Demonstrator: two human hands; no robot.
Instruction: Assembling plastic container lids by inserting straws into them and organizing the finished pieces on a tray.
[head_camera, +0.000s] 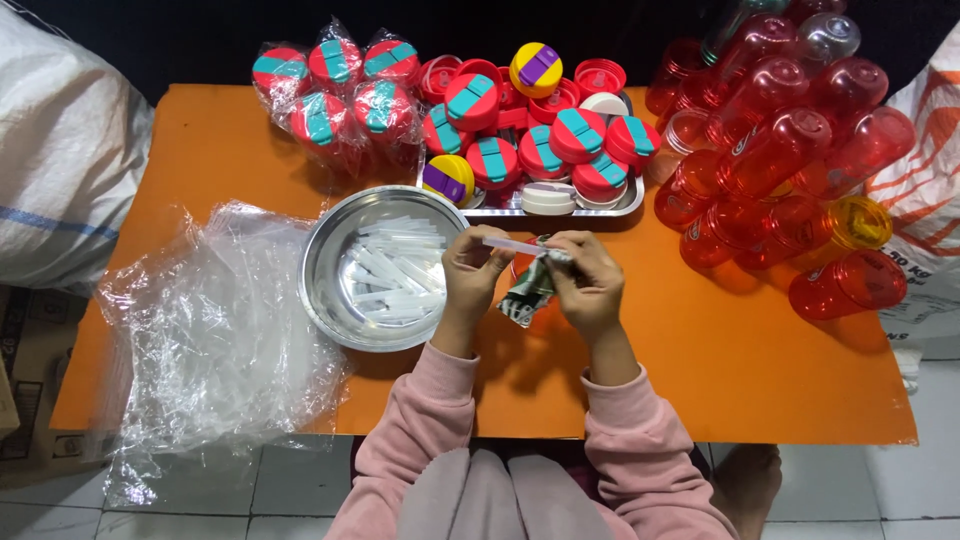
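Left hand (472, 272) pinches a straw (510, 243); right hand (588, 280) grips a lid (530, 290), steadying it; bowl (330, 300) of straws sits close by.

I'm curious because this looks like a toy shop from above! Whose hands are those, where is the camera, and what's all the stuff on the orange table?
The camera sits on a person's head and looks straight down, so you see their own two hands and pink sleeves. The left hand and the right hand together hold a thin clear straw and a small crumpled wrapper. Beside them on the orange table is a shiny metal bowl full of more clear straws. Behind it, a metal tray is piled with red bottle lids. To the right lie red plastic bottles, and to the left, a heap of clear plastic bags.
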